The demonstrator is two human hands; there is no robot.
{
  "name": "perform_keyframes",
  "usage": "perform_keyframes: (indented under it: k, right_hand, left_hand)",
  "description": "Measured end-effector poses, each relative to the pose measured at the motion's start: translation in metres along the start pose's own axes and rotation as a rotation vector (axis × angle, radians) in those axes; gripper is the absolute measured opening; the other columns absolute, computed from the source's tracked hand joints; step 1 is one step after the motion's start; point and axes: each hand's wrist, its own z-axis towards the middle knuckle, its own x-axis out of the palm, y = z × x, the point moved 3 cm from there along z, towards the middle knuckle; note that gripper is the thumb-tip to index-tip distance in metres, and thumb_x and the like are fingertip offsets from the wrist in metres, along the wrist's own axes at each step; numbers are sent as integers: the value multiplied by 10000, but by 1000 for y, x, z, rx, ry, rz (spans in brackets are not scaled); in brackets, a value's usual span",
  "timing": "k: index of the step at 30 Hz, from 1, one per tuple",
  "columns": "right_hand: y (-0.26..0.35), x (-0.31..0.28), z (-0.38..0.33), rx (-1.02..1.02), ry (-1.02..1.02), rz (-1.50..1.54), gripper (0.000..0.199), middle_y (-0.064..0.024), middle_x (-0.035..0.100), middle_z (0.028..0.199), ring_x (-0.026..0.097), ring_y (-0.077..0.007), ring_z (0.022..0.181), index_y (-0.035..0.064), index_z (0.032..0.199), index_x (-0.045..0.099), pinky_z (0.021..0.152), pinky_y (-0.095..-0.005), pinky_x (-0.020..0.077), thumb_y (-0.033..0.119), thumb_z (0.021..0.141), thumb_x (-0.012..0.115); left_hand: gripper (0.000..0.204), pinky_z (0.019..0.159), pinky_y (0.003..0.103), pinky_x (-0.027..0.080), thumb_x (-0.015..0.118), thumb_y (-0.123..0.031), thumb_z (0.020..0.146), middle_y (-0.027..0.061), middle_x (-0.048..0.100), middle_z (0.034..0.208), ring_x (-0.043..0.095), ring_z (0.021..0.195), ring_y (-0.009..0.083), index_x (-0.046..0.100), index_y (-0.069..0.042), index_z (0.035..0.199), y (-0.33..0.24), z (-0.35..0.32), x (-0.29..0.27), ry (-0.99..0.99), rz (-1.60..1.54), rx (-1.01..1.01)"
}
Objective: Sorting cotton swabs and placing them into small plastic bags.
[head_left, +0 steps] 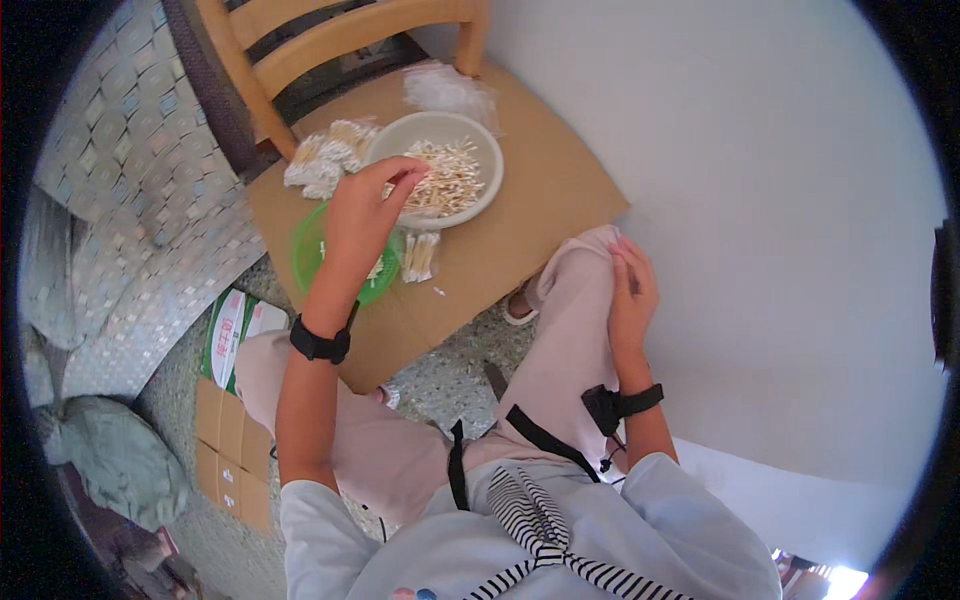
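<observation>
My left hand (372, 200) reaches over the left side of a pale round bowl (493, 160) heaped with loose cotton swabs (450, 178). Its thumb and fingers are pinched together; whatever may be between them is too small to make out. Below that wrist, partly covered by the forearm, stands a green plastic basket (302, 250) with a few swabs inside. Beside the basket lies a small bundle of cotton swabs (421, 257). My right hand (633, 290) rests on my right knee, its fingers stretched out along the trouser leg, with nothing visible in it.
Brown cardboard (520, 240) covers the chair seat holding these things. Packed swab bundles (330, 158) are piled behind the basket, and clear plastic bags (450, 90) lie behind the bowl. The wooden chair back (355, 40) rises beyond. A white wall (740, 200) bounds the right; a carton (232, 440) sits lower left.
</observation>
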Motion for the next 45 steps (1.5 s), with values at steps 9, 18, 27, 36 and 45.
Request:
perform_keyframes:
  k: [9,18,27,36,45]
  right_hand:
    - [103,104,73,-4,556,769,184,-61,666,942,617,-125,877,7,1036,646,795,-270,486,123,896,618]
    - [118,169,88,-203,733,696,177,-43,665,928,612,-103,832,43,1018,661,768,-252,485,150,878,651]
    - [98,162,77,-186,576,720,163,-30,676,876,608,-109,779,51,971,677,721,-266,488,169,859,664]
    - [93,148,59,-212,697,591,212,-72,682,857,628,-129,747,45,961,681,708,-277,504,234,892,616]
    - [62,139,58,-98,775,606,176,-43,668,909,614,-111,819,44,983,680,765,-271,489,178,884,623]
  left_hand:
    - [235,806,260,465,549,-196,952,64,677,1016,634,881,134,596,-26,1107,7,-1,-4,59,-710,-179]
    - [171,782,265,509,540,-144,952,91,668,927,643,858,136,560,6,1030,13,-2,8,77,-733,-206]
    - [145,799,280,493,509,-148,969,69,627,895,623,850,146,539,-15,1018,16,-16,8,227,-485,-234]
    - [138,779,276,492,485,-145,978,73,621,857,618,849,150,525,-31,1044,7,-19,19,240,-585,-292]
    - [141,756,259,478,543,-155,948,37,635,859,617,811,114,579,-18,958,-4,-21,22,372,-445,-218]
